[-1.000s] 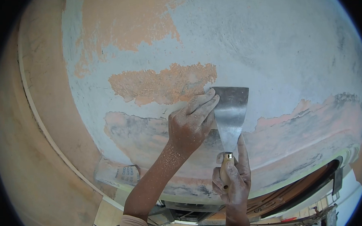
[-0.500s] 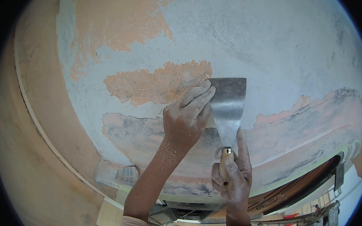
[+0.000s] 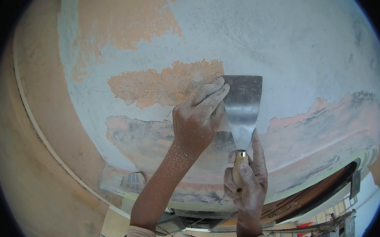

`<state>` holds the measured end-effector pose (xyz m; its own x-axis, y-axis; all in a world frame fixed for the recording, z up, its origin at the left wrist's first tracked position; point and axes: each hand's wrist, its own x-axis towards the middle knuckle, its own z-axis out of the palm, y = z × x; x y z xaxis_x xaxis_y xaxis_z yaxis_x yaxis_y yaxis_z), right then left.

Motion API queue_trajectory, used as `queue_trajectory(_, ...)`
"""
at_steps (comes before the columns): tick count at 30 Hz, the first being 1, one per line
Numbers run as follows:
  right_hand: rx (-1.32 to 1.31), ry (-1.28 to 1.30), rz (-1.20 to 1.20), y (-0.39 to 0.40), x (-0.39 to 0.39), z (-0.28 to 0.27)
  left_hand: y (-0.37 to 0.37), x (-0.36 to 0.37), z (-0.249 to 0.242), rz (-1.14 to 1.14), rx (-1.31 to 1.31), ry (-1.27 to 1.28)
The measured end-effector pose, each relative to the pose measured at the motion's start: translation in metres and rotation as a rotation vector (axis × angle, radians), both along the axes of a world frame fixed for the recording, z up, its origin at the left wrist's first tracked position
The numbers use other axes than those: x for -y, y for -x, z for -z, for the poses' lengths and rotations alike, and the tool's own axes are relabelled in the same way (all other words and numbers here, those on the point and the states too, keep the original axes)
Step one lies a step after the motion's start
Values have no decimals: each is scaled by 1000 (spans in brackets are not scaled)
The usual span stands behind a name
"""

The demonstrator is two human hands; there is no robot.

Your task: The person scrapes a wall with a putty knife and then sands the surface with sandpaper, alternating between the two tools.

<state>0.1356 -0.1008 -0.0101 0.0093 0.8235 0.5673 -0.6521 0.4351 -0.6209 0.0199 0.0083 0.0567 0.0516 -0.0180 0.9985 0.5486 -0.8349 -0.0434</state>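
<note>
My right hand (image 3: 250, 179) grips a scraper (image 3: 243, 105) by its pale wooden handle, with the index finger stretched along the lower blade. The wide steel blade points up the wall. My left hand (image 3: 198, 118), coated in pale dust, has its fingers together at the blade's upper left corner. The fingertips overlap the blade, while the thumb is hidden. Behind both hands is a wall panel (image 3: 281, 49) of pale blue-grey paint, with a rough bare orange patch (image 3: 154, 84) to the left of the blade.
Pinkish and grey worn areas (image 3: 323, 124) run across the lower panel. A printed piece of sandpaper (image 3: 133, 181) lies at the lower left. Below the panel's curved edge is a brown surface with a dark rim (image 3: 318, 193). A pale strip (image 3: 30, 114) curves down the left side.
Both hands and the scraper have moved slightly up and to the right together. The left fingertips stay at the blade's corner, and the grip on the handle is unchanged.
</note>
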Motion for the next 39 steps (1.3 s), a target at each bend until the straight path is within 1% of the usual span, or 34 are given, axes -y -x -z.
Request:
queue_trajectory(5, -49, 42, 41, -1, -2, 6, -1, -3, 10, 25, 5, 8)
queue_trajectory(7, -54, 45, 57, 2, -5, -4, 0, -1, -2, -2, 5, 7)
queue_trajectory(8, -33, 27, 47, 1, -4, -3, 0, 0, -7, -13, 5, 7)
queue_trajectory(11, 2, -4, 23, -2, -2, 6, 0, 2, 7, 4, -27, 46)
queue_trajectory(13, -9, 1, 14, -3, -2, 11, -1, -2, 5, 4, -24, 2)
queue_trajectory(16, 8, 13, 49, 2, -3, -6, 2, -2, -5, 7, -20, 10)
queue_trajectory(17, 4, 12, 43, 2, -3, -4, 2, -1, -8, 9, -15, 21)
queue_trajectory(20, -23, 17, 39, 4, -4, 6, 1, 1, 4, 22, -42, 43)
queue_trajectory(22, -52, 31, 60, 5, -5, 7, 2, -2, 0, 16, -28, 4)
queue_trajectory(25, -32, 39, 69, 6, -5, 0, 2, -1, -3, 14, -22, 7)
queue_trajectory(29, 7, 11, 35, 1, -4, 6, 2, 0, 3, 19, -56, 39)
queue_trajectory(32, 21, 8, 63, 1, -5, -1, 3, -3, -8, 7, -50, -16)
queue_trajectory(35, 22, 25, 71, 0, -4, 0, 0, -4, -2, 35, -37, -16)
queue_trajectory(38, 31, 6, 67, -4, -7, 7, -2, 1, 3, 88, -25, 61)
queue_trajectory(39, 33, -7, 66, -4, -9, 4, -1, 0, 0, 72, -23, 34)
